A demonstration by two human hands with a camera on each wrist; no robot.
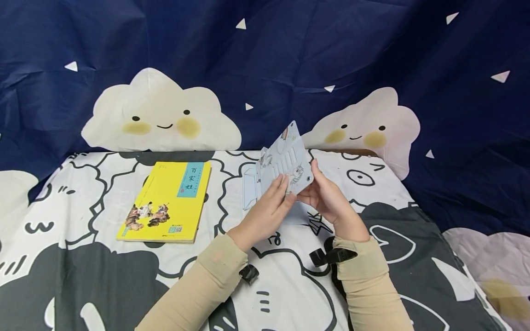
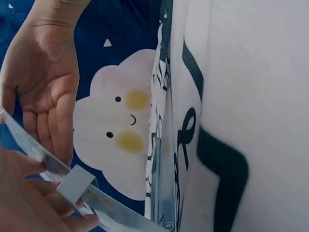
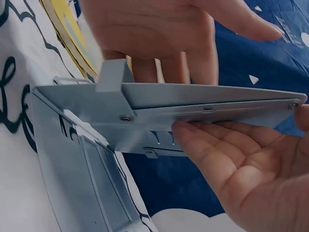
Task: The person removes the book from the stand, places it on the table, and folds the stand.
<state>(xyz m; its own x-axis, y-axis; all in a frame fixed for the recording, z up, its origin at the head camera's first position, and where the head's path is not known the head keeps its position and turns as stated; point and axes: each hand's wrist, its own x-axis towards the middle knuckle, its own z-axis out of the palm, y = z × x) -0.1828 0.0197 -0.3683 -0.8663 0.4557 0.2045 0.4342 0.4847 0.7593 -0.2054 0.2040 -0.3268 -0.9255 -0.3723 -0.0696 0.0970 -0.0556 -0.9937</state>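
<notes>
A light blue book stand [image 1: 278, 163] has a slotted, cartoon-printed panel raised at a slant over its flat base [image 1: 250, 189]. My left hand [image 1: 265, 209] lays its fingers against the panel's front face; in the right wrist view the left thumb [image 3: 256, 24] sticks out away from it. Behind the panel, the fingers of my right hand [image 1: 329, 200] lie along its back, while the right thumb [image 3: 303, 116] sits at a corner. A small bracket [image 2: 76, 184] projects from the panel's lower edge.
A yellow book [image 1: 167, 202] with a blue title strip lies to the left of the stand. Both rest on a black-and-white patterned cloth [image 1: 285, 285]. Behind the surface hangs a dark blue curtain [image 1: 265, 55] with smiling clouds.
</notes>
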